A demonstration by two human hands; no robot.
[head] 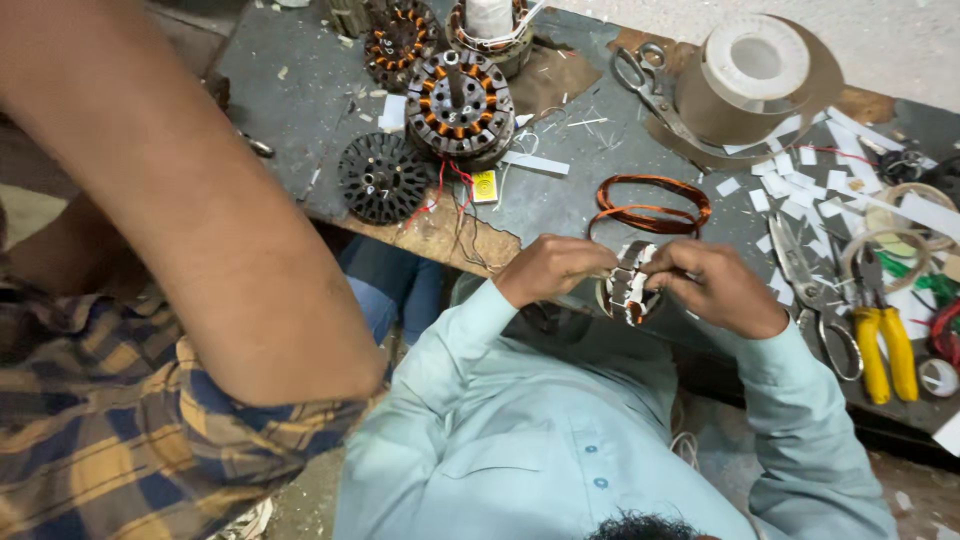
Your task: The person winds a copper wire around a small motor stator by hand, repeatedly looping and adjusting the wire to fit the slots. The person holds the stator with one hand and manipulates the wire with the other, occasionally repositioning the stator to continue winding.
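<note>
My left forearm point(180, 200), bare below a plaid sleeve point(110, 420), crosses the left of the view; its hand is out of frame at the top left. My right hand is not visible. Below me sits a co-worker in a light blue shirt point(540, 430). That person's two hands point(545, 268) point(715, 285) grip a small round motor stator point(630, 283) with white insulation strips in its slots. A loose coil of copper wire point(652, 205) lies on the workbench just beyond the stator.
On the dark workbench point(290, 90) stand two wound stators point(460, 103) point(400, 40) and a black slotted core point(383, 177). Scissors point(645, 80) and a large tape roll point(755, 60) lie at the back; yellow-handled pliers point(885, 345), a second pair of scissors point(815, 300) and paper scraps lie to the right.
</note>
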